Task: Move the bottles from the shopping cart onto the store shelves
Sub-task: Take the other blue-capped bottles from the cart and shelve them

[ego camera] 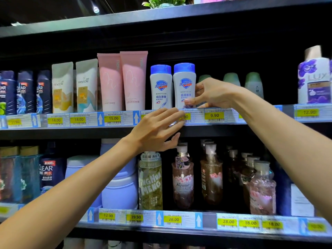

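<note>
Two white Safeguard bottles with blue caps stand side by side on the upper shelf (251, 123). My right hand (213, 93) grips the right Safeguard bottle (184, 81) from its right side, thumb across its lower front. The left Safeguard bottle (161, 83) stands untouched beside it. My left hand (158, 130) hovers in front of the shelf's price strip just below these bottles, fingers straight and spread, holding nothing. The shopping cart is out of view.
Pink tubes (122, 79), Pantene pouches (75, 87) and dark Clear bottles (25, 92) fill the upper shelf to the left. Green-capped bottles (253, 83) and a Lux bottle (314, 81) stand to the right. The lower shelf holds pump bottles (183, 177) and lilac jars (120, 191).
</note>
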`<control>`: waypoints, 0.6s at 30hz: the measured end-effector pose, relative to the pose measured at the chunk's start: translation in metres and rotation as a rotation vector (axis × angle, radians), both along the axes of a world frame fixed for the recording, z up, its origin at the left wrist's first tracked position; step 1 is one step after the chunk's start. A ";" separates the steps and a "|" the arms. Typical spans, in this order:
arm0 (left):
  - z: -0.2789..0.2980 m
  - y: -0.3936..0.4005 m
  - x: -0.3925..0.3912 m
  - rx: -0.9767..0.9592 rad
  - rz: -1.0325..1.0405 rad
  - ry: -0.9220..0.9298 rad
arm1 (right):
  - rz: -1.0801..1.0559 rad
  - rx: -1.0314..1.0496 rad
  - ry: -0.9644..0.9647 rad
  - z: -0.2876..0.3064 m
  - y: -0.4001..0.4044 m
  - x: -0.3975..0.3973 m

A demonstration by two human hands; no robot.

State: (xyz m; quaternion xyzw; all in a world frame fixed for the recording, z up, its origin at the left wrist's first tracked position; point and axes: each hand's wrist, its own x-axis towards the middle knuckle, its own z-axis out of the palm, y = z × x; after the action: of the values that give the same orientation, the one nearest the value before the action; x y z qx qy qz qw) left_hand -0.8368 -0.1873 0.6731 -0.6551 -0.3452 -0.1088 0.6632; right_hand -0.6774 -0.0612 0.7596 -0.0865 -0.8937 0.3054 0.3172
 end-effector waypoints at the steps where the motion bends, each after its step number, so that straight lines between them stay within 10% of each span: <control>1: 0.000 0.000 0.000 -0.001 0.004 -0.001 | -0.003 0.003 -0.005 0.001 -0.001 0.000; 7: 0.001 -0.001 0.002 -0.008 0.006 -0.001 | -0.098 0.073 -0.005 -0.002 -0.002 0.006; 12: 0.000 -0.006 0.007 -0.015 0.021 -0.052 | -0.315 0.178 0.426 -0.021 -0.010 0.044; 18: -0.061 -0.018 0.028 0.103 -0.232 -0.541 | -0.330 0.400 0.702 -0.142 -0.045 0.105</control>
State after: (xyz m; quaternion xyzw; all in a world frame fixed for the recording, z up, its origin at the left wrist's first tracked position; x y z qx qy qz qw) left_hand -0.8088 -0.2051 0.6119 -0.6027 -0.4263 -0.3720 0.5627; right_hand -0.5723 -0.1060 0.6180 -0.0562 -0.7475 0.0824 0.6568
